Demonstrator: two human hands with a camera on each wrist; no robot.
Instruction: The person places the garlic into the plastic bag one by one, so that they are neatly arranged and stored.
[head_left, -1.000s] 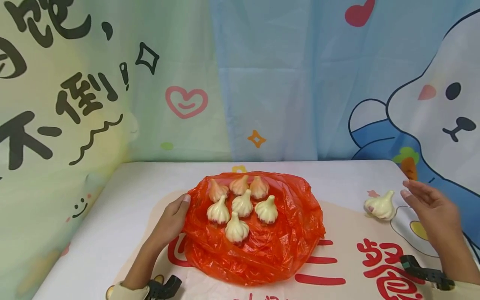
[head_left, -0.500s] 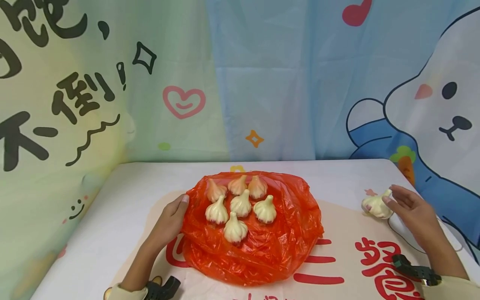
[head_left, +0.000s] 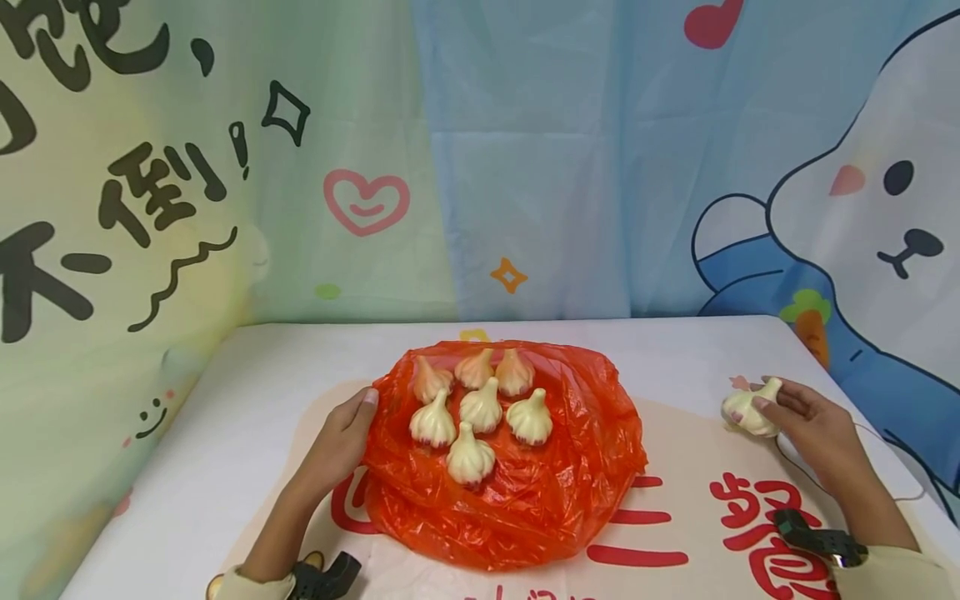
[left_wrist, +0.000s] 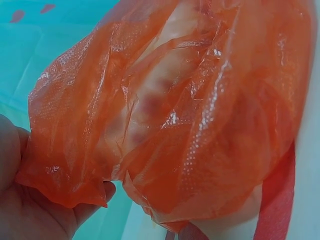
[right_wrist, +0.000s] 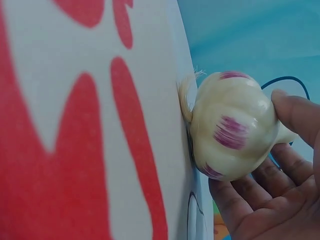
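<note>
An orange-red plastic bag point(head_left: 577, 467) lies spread on the table, with several whitish garlic bulbs point(head_left: 471, 457) grouped toward its back left; the rear ones show through the film. My left hand point(head_left: 345, 437) pinches the bag's left edge, thumb on top. From the left wrist, the crinkled film point(left_wrist: 210, 150) fills most of the view beside the thumb and fingers. At the table's right, my right hand point(head_left: 817, 433) holds a single garlic bulb point(right_wrist: 232, 127) by its neck end, thumb on one side and fingers on the other. Its root tuft is close against the tabletop.
The white table point(head_left: 300, 350) carries a printed cover with red characters point(head_left: 780, 533) on the right. Behind stands a patterned curtain point(head_left: 532, 192) with a cartoon bear. A thin dark cord point(head_left: 918, 467) runs by the table's right edge.
My right hand has moved left to the lone garlic bulb and its thumb and fingers have come around the neck. The left hand stays on the bag's edge.
</note>
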